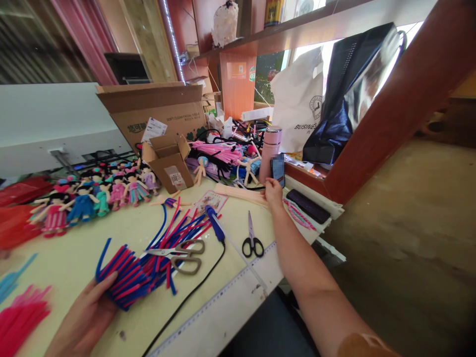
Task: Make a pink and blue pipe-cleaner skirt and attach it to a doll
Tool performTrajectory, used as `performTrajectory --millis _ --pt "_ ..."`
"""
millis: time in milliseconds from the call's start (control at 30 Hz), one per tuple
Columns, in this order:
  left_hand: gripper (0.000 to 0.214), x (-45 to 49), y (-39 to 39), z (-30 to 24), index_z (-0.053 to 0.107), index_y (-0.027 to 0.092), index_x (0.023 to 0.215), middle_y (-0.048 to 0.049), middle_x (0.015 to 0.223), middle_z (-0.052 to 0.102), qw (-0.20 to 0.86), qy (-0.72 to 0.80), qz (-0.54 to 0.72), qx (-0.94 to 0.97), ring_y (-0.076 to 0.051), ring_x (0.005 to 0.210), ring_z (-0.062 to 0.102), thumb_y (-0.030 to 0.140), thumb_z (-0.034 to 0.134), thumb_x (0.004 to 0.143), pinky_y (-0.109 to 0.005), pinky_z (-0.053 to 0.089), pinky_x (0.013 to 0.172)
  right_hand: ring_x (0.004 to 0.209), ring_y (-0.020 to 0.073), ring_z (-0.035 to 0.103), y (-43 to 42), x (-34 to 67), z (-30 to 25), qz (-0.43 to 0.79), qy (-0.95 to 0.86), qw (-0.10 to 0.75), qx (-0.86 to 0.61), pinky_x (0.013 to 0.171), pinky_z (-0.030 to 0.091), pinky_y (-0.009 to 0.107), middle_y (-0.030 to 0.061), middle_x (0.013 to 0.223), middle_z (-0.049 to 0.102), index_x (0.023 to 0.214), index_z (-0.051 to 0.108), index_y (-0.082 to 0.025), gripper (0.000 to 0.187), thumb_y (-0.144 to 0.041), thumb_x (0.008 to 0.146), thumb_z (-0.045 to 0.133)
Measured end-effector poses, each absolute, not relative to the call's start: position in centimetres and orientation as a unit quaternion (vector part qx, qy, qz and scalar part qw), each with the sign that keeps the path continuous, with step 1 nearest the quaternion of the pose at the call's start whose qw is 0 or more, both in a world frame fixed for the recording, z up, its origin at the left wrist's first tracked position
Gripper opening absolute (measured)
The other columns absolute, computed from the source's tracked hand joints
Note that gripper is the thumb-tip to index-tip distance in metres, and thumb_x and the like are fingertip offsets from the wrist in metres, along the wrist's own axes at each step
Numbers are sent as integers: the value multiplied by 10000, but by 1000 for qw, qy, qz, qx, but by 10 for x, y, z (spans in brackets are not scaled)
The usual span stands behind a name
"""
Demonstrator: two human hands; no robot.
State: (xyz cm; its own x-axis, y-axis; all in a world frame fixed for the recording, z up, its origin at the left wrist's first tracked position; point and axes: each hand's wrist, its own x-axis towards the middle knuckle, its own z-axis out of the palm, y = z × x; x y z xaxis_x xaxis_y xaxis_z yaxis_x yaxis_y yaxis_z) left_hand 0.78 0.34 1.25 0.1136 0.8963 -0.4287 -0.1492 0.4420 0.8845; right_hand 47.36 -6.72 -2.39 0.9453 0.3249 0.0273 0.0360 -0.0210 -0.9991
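Observation:
My left hand [91, 310] is closed round a sheet of blue and pink pipe cleaners [126, 277] lined up in stripes, at the lower left. Scissors with grey-brown handles [188, 255] lie on loose blue and pink pipe cleaners [174, 230] beside it. My right hand [274, 193] reaches to the far side of the table, its fingers curled together at the foot of a phone [277, 170] that leans on a pink thermos [270, 151]. What those fingers pinch, if anything, is too small to tell. Pale flat strips [241, 193] lie just left of that hand.
Black-handled scissors [252, 238] and a corded purple tool [215, 223] lie mid-table. Many small dolls [85, 201] crowd the left, near an open small carton [169, 166]. A dark slim case [308, 206] sits at the right edge. Red pipe cleaners [24, 322] show lower left.

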Motion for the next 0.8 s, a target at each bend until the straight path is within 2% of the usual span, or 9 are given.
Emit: performTrajectory --millis 167,333,433,633,800 --pt "534 11 2 15 673 181 1066 -58 795 746 657 540 401 341 -263 605 696 85 680 540 -356 596 546 451 92 549 -68 472 -21 117 -132 683 -709 353 382 197 73 936 661 1075 610 -158 334 -269 799 456" --pt "390 15 -1 16 724 212 926 -47 826 748 635 561 412 335 -282 593 694 108 672 553 -374 590 483 411 90 514 -67 467 -21 143 -172 661 -716 358 375 183 1 662 610 915 636 -162 241 -269 797 455" --pt "359 15 -1 14 735 233 893 -38 842 747 627 560 418 345 -297 628 700 95 644 575 -380 588 466 391 81 489 -65 465 -23 151 -202 645 -721 366 372 176 -26 587 575 846 637 -166 200 -268 782 477" --pt "338 15 -1 14 725 255 930 -12 872 745 630 559 414 347 -296 739 709 90 571 679 -393 603 523 405 82 506 -64 467 -30 155 -231 616 -737 404 395 181 -31 567 583 824 649 -170 207 -285 769 487" --pt "334 10 1 9 690 207 976 -31 860 748 660 528 407 347 -246 690 711 56 574 701 -379 610 588 421 98 513 -65 462 -29 139 -250 593 -752 439 395 195 -38 508 565 759 666 -173 189 -275 735 509"
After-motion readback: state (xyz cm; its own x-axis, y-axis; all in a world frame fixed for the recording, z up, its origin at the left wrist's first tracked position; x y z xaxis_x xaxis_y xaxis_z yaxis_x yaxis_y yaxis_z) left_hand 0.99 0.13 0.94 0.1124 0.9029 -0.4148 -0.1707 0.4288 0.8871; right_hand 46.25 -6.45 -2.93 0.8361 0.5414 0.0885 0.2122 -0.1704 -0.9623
